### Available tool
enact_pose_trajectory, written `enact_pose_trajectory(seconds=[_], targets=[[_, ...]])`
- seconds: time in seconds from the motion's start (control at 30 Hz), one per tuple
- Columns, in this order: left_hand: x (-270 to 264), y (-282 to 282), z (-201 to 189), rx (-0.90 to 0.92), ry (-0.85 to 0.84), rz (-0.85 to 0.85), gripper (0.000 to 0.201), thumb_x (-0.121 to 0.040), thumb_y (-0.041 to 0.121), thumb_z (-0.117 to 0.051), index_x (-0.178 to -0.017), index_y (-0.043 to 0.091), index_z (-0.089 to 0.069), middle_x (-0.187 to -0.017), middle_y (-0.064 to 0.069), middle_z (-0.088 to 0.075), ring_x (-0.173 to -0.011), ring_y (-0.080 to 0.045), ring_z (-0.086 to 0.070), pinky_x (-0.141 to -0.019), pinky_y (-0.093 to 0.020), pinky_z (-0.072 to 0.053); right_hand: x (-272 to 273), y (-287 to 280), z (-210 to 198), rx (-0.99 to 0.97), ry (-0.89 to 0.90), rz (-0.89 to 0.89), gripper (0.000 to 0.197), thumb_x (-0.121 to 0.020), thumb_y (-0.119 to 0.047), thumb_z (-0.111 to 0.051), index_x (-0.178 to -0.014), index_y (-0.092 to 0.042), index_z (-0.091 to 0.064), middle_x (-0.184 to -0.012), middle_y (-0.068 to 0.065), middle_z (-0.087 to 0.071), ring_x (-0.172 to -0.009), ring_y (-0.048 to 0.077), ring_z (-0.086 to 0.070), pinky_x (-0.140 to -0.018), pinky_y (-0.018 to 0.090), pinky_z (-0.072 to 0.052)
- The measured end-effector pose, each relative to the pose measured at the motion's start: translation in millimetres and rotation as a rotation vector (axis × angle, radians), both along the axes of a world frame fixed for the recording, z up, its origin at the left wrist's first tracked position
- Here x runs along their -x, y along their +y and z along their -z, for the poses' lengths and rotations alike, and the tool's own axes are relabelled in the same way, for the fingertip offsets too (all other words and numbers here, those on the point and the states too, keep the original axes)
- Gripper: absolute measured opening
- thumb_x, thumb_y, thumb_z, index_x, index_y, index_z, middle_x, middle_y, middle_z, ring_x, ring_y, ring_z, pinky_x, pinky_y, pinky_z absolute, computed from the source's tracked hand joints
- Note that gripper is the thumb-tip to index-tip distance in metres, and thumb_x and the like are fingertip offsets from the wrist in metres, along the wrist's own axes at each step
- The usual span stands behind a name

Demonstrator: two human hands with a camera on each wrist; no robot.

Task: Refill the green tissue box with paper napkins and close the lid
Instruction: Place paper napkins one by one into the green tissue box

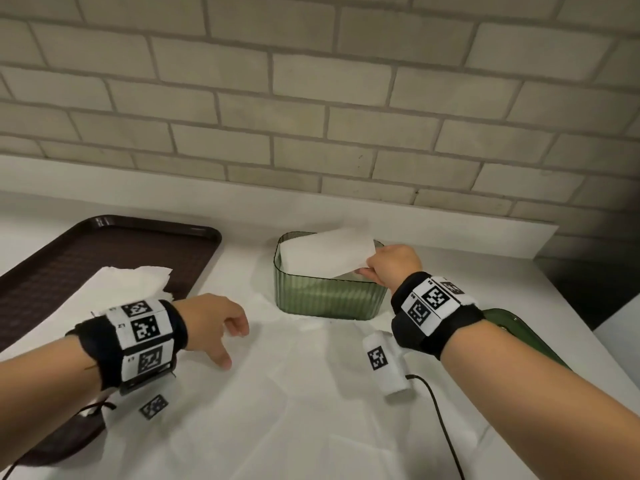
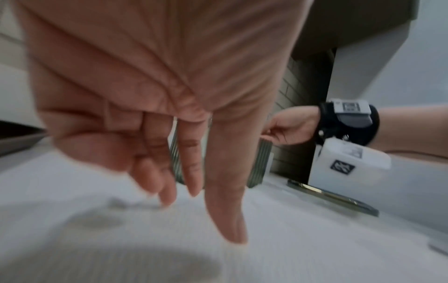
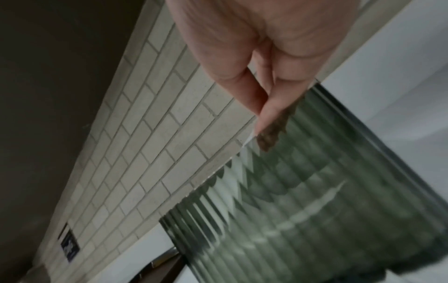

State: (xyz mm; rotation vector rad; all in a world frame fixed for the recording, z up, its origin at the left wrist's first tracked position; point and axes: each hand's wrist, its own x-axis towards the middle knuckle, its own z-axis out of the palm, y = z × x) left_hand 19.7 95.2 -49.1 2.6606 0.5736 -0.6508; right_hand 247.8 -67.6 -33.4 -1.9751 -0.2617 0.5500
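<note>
Two hands worked at a white counter. The right hand pinched a napkin lying tilted across the open green tissue box. The left hand hovered with loose, empty fingers over more napkins. A brown tray sat left.

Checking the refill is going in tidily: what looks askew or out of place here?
The napkin pinched by the right hand lies tilted across the green tissue box, a corner above the rim. The lid is off, on the counter under the right forearm.
</note>
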Motion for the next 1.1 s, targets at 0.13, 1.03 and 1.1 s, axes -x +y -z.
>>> enact_pose_trajectory(seconds=[0.13, 1.03, 1.1], targets=[[0, -4, 11, -0.004, -0.076, 0.063, 0.055, -0.070, 0.030, -0.080, -0.119, 0.033, -0.056, -0.110, 0.015, -0.050, -0.070, 0.006, -0.040, -0.059, 0.001, -0.031, -8, -2, -3, 0.283, -0.199, -0.134, 0.017, -0.079, -0.004, -0.063, -0.066, -0.008, -0.052, -0.082, 0.010, -0.059, -0.081, 0.025, -0.062, -0.075, 0.029, -0.056], [-2, -21, -24, 0.226, -0.258, 0.221, 0.031, -0.068, 0.017, -0.079, -0.061, 0.034, -0.053, -0.076, 0.013, -0.065, -0.076, 0.002, -0.058, -0.079, -0.013, -0.043, 51, -76, -18, 0.350, -0.629, -0.656, 0.006, -0.082, -0.031, -0.069, -0.086, -0.030, -0.073, -0.081, -0.016, -0.069, -0.069, -0.004, -0.059, -0.067, 0.007, -0.041], [-5, -22, -43, 0.305, -0.378, 0.123, 0.028, -0.066, 0.022, -0.083, -0.064, 0.031, -0.057, -0.069, 0.015, -0.064, -0.068, 0.003, -0.056, -0.071, -0.008, -0.041, 66, -78, -14, 0.181, -0.392, -0.736, 0.025, -0.079, -0.048, -0.066, -0.090, -0.027, -0.073, -0.082, -0.011, -0.072, -0.075, 0.000, -0.065, -0.072, 0.018, -0.050]])
